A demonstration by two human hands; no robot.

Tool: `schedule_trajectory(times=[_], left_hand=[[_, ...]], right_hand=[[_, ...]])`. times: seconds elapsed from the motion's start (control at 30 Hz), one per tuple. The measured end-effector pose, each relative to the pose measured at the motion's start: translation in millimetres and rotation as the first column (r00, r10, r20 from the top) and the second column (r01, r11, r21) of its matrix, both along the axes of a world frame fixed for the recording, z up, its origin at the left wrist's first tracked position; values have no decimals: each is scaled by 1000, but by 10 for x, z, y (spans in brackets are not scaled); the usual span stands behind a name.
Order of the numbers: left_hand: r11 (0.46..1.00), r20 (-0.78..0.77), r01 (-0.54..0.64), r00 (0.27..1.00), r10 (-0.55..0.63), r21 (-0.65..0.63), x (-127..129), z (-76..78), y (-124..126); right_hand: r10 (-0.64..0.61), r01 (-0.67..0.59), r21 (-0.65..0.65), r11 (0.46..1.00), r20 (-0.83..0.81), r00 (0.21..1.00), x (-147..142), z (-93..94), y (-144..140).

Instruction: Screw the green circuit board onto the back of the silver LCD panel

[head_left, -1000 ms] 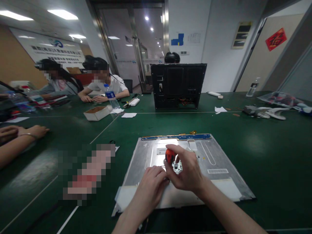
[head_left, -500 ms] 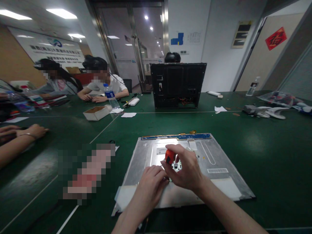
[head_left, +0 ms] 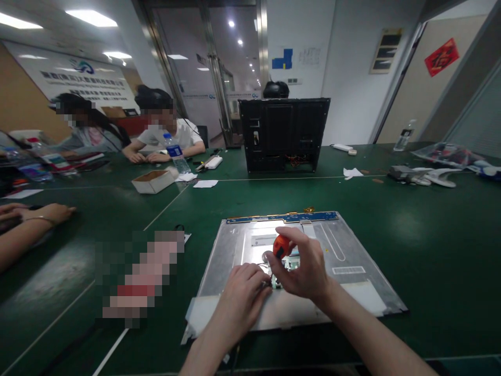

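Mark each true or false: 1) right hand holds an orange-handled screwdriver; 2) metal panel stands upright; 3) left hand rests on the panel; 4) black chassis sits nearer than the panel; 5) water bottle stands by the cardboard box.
1) True: the right hand grips the orange-handled screwdriver.
2) False: the metal panel lies flat on the green table.
3) True: the left hand rests on it.
4) False: the black chassis stands beyond the panel.
5) True: the water bottle stands near the cardboard box.
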State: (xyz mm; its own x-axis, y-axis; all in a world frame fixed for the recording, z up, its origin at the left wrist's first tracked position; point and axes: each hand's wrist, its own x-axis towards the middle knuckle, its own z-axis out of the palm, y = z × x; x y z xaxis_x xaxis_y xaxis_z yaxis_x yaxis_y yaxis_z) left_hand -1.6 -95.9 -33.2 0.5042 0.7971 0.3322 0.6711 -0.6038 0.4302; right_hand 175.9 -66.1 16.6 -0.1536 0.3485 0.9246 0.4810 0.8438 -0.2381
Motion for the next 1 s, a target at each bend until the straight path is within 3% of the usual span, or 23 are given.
schedule_trajectory(times=[0.33,0.7,0.8,0.87,0.93,1.0], left_hand=[[1000,-1,-23,1000,23,-3,15,73,-18],[997,74,-80,994,81,-7,-61,214,-20],[996,72,-94,993,94,-4,-116,276,3],[995,67,-99,993,98,10,-140,331,36],[996,64,-86,994,84,34,-136,405,89],[997,42,-57,998,55,45,-86,501,166]], right_hand=[[-76,76,-6,997,-81,994,143,74,75],[-95,4,-309,951,-280,955,580,256,249],[-141,-47,-475,879,-353,925,807,215,336],[-181,-140,-596,790,-446,877,963,148,426],[-224,-301,-682,667,-569,792,1101,74,531],[-259,-346,-703,622,-601,756,1210,10,636]])
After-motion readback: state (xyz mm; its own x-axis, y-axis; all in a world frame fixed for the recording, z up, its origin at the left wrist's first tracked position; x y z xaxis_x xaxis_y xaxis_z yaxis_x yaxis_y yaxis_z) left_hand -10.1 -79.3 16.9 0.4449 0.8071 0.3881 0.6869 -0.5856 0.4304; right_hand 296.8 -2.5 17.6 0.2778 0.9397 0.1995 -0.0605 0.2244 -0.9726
